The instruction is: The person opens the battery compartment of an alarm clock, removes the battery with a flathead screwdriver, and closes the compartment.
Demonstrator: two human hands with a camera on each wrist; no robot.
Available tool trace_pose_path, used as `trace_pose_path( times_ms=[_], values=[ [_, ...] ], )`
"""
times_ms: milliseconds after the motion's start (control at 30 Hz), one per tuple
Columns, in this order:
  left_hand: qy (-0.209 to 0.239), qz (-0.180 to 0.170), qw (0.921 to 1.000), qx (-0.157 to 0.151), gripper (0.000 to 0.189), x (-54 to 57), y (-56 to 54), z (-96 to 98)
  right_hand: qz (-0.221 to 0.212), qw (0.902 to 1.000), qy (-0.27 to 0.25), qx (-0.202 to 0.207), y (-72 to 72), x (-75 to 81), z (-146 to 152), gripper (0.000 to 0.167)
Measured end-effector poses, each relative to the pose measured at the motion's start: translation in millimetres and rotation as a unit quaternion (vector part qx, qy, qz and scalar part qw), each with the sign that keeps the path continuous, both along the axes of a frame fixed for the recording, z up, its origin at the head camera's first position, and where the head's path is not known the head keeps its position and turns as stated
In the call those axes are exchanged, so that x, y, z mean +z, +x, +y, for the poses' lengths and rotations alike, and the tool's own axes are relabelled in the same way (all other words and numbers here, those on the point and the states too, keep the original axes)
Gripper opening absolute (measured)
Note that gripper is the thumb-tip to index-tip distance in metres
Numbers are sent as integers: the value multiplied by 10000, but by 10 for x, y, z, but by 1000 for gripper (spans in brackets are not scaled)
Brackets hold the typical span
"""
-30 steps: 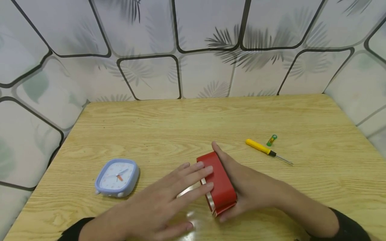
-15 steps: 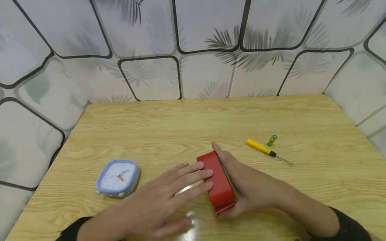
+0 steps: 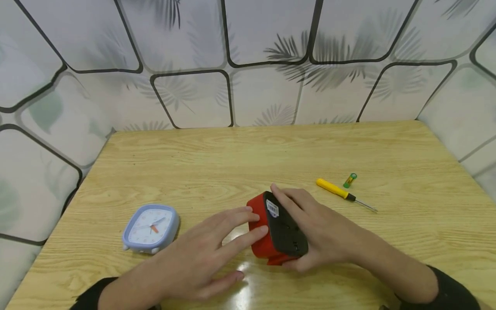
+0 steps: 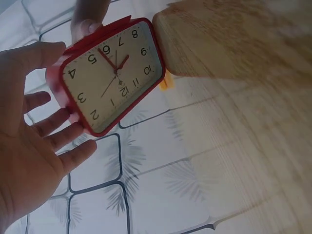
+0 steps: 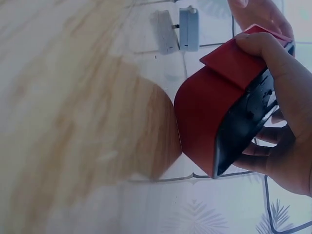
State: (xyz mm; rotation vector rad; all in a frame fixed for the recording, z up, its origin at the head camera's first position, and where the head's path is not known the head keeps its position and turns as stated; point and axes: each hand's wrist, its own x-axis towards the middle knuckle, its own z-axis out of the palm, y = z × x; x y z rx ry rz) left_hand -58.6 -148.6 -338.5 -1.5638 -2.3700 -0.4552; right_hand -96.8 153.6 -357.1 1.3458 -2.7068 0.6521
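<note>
A red alarm clock [image 3: 260, 245] stands tilted on the table, its black back [image 3: 286, 228] with a barcode label facing right in the head view. My right hand [image 3: 321, 228] grips it across the back, thumb on the near end, where a red flap [image 5: 231, 61] sticks out in the right wrist view. My left hand [image 3: 205, 254] lays nearly straight fingertips on the clock's left side, the thumb held apart. In the left wrist view the white dial [image 4: 117, 73] with black numerals shows upside down.
To the left lies a light-blue alarm clock [image 3: 152, 228], dial up. On the right are a yellow-handled screwdriver [image 3: 335, 189] and a small green battery [image 3: 350, 180]. A patterned backdrop [image 3: 263, 94] rises behind the wooden table [image 3: 217, 163].
The red clock has turned in my right hand, so its black back now shows instead of its red side. My left fingertips have stayed against it.
</note>
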Motion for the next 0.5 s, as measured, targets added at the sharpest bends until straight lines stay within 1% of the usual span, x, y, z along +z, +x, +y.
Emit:
trace_pose_path(
  times_ms=[133, 267, 400, 500],
  values=[
    [-56, -25, 10000, 19, 81, -1, -11, 3, 152, 9998, 104, 28, -12, -7, 1, 140],
    [-96, -25, 9999, -26, 78, -15, -20, -2, 261, 9993, 242, 76, -20, -12, -3, 135],
    [-142, 15, 9999, -77, 71, -33, -21, -4, 200, 9985, 498, 79, -19, -6, -14, 127],
    [-268, 93, 9996, -52, 62, -43, -20, 2, 53, 9963, 853, 64, -17, 6, -25, 123]
  ],
)
